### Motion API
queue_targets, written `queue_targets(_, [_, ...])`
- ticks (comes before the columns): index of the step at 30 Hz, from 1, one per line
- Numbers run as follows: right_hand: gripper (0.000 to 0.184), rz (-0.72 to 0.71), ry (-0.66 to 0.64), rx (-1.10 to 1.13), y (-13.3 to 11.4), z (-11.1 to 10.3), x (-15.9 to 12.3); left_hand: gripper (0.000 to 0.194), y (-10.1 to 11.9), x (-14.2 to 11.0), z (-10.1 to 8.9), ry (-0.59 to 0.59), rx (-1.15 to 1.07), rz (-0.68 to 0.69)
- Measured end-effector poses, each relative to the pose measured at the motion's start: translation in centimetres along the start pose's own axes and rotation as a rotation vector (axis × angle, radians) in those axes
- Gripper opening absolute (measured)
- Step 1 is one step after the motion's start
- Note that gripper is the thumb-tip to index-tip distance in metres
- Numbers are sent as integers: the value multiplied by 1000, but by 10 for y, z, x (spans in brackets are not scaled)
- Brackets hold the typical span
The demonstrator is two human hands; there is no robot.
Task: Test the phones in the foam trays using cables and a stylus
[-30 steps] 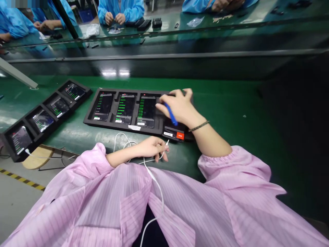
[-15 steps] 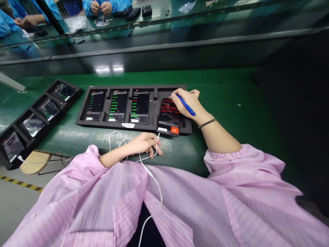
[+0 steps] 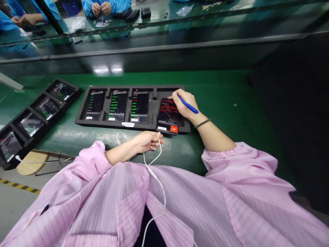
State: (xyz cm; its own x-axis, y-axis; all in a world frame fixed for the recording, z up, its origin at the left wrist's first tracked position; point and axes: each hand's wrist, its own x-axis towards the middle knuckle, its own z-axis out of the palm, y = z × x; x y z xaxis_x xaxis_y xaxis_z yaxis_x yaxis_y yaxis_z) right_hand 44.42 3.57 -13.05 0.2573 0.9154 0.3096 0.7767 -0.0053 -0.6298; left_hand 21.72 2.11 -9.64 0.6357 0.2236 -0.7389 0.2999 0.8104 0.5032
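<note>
A smartphone (image 3: 167,118) with red text and an orange-red box on its screen lies tilted over the right end of a black foam tray (image 3: 113,125). My right hand (image 3: 185,104) rests at its upper right edge, fingers closed around a blue pen (image 3: 189,104). At the phone's lower edge, my left hand (image 3: 148,141) pinches the plug end of a white cable (image 3: 160,151); whether the plug is fully seated I cannot tell. Beside it in the tray sit a phone (image 3: 139,107), another phone (image 3: 118,106) and a third phone (image 3: 95,105), showing mostly green lines.
A second foam tray (image 3: 38,145) with several phones slants at the left, a white cable running to its nearest phone. Below it stands a round wooden stool (image 3: 33,164). Across a raised ledge, co-workers' hands (image 3: 101,8) handle small parts near a plastic bag (image 3: 185,10).
My left hand has moved slightly right and up, and its fingers have closed in at the phone's lower edge. My right hand keeps the pen near the same spot.
</note>
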Motion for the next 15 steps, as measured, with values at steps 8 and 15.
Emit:
queue_targets(8, [58, 76, 173, 107, 0, 3, -8, 22, 3, -21, -12, 61, 567, 267])
queue_targets(15, [55, 93, 502, 198, 10, -1, -22, 41, 14, -142, -24, -765, 1273, 577])
